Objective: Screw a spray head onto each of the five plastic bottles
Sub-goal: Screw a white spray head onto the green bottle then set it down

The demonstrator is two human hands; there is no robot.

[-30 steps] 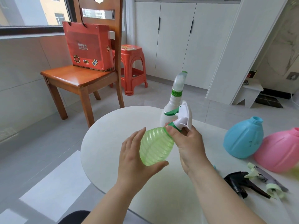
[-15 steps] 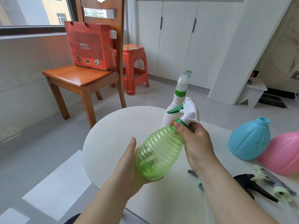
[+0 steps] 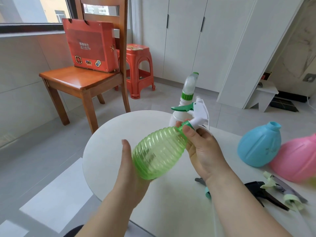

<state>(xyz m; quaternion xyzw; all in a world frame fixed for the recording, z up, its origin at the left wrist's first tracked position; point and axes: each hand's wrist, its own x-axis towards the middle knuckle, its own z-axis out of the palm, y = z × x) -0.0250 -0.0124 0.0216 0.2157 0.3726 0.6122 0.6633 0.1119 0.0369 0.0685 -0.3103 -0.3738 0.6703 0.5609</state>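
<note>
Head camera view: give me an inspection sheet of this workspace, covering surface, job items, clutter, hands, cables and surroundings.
Surface: round white table.
Job's things: green bottle held tilted above the table, white-and-green spray head at its neck; white bottle standing behind, clear cap on top; blue bottle, neck bare; pink bottle beside it; black spray head and pale green spray heads lying loose.
Clutter: small teal item, partly hidden behind the right arm, unidentifiable.
Hands: left hand cradles the green bottle's base, fingers hidden; right hand pinches the spray head's green collar.
Cables: thin white cord at the far right edge.
Surroundings: wooden chair bearing a red box, red stool, white cabinets.
</note>
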